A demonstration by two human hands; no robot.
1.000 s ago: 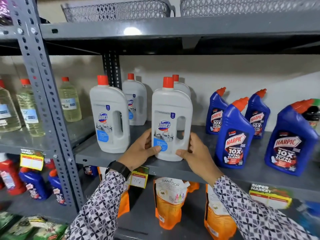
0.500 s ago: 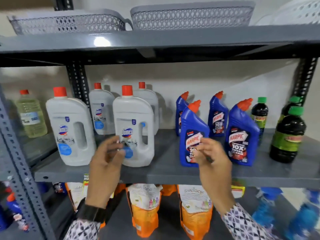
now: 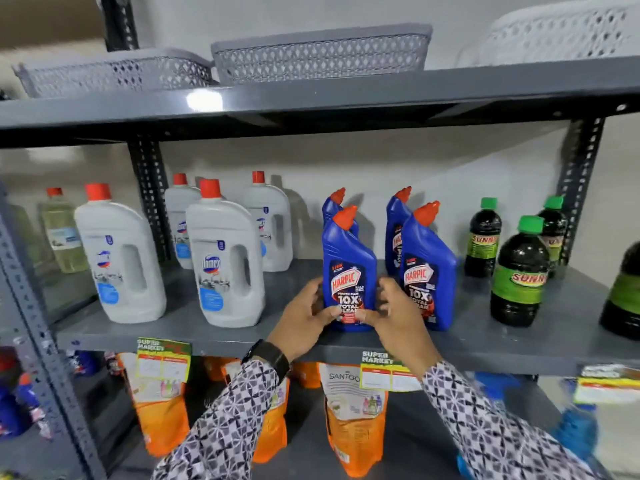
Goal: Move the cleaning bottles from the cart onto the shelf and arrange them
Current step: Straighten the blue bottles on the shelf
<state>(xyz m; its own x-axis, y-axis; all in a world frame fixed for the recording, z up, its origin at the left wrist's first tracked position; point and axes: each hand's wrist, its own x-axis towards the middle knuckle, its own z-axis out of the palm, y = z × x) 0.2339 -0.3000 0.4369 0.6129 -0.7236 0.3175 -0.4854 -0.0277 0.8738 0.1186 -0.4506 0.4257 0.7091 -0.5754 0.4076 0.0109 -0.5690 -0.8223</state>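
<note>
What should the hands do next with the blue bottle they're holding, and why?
Probably turn and nudge the front-left blue Harpic bottle with the orange cap to line up with the blue bottle beside it. The left hand and right hand clasp its base as it stands upright on the grey metal shelf.

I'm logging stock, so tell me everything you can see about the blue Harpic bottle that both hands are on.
The front-left Harpic bottle is glossy blue plastic with an angled orange-red cap and a dark label reading "10X Total Clean". It stands upright near the front edge of the grey shelf, label forward. The left hand and right hand grip its lower sides.
</note>
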